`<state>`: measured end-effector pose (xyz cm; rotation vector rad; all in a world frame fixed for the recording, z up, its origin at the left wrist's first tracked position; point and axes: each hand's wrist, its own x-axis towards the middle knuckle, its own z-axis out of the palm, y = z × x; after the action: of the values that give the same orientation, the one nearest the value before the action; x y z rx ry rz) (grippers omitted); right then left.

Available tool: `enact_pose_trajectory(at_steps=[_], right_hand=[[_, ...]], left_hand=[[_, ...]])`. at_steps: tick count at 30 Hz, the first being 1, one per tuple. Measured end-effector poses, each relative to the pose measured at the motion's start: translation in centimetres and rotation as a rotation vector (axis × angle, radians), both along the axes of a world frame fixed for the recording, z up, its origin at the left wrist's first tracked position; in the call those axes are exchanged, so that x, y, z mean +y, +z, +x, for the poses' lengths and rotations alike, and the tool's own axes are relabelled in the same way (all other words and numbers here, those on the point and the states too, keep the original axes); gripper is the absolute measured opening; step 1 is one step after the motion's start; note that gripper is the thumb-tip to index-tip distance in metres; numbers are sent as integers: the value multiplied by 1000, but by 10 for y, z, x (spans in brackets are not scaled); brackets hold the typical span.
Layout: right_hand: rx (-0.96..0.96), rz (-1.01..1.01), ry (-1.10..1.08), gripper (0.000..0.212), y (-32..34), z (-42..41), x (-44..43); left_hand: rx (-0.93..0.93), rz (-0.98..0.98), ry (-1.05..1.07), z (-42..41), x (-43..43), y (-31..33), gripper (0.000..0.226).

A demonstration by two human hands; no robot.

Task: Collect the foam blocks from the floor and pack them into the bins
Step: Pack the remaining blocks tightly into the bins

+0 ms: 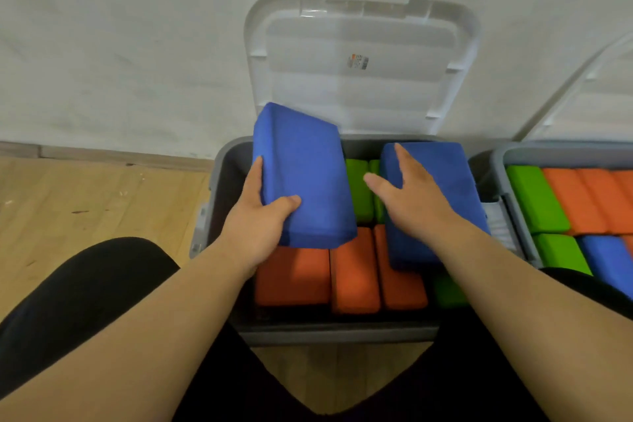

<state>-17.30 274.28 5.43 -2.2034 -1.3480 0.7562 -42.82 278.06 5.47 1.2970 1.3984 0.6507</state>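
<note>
Nearest: two legs in black cloth (85, 291), spread over a light wooden floor (85, 199). Above them, two bare arms stretched forward, hands apart.

Next, a grey plastic bin (335, 332), open. Along its front, three orange foam blocks (354, 271) side by side. Beside them at the right corner, one green foam block (447, 291), partly under the right arm.

Over the bin's left side, one blue foam block (305, 168), tilted, gripped by the left hand (255, 216): thumb on the top face, fingers round the left edge. On the right, a second blue foam block (442, 181) lying on top of the others, with the right hand (407, 202) flat on it, fingers straight. Between the two blue ones, two more green blocks (358, 192) at the back.

Further right, a second grey bin (503, 161) holding two green bricks (534, 202), one blue brick (606, 260) and a row of orange bricks (579, 199); orange count hard to tell at the edge.

Farthest, one clear plastic lid (359, 89) leaning on a white wall (120, 44).
</note>
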Motion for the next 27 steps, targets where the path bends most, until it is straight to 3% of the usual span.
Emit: enact_pose_trajectory(at_steps=[4,6,9,12,15,17,19,22,24,27], right_hand=[[517,151,3,95,32,2,-3],[410,210,66,91,49,11,-11],[57,220,4,82,81,40,-24],[-229,-56,-45,70,79,60,-31],[-250,-306,-50,82,59,57,-38],[-347,-282,-51,89,67,44,-39],[-427,-51,-23,83,81,23,-38],[-230,335,154,56,86,-35,-32],[-160,275,319,47,68,-72,-22],[-177,-28,446,53,23,-100,10]], left_hand=[[-237,28,-115,23,-11,16,93],[-367,-1,-165,49,-15,21,93],[-385,-84,-279,92,-18,28,104],[1,25,-541,116,-18,36,99],[328,211,-541,98,-6,33,86],[452,252,-507,64,6,29,85],[630,263,-467,22,17,23,91],[854,251,-432,-32,25,13,91],[919,200,-424,-53,24,4,91],[911,123,-380,-71,24,-16,97]])
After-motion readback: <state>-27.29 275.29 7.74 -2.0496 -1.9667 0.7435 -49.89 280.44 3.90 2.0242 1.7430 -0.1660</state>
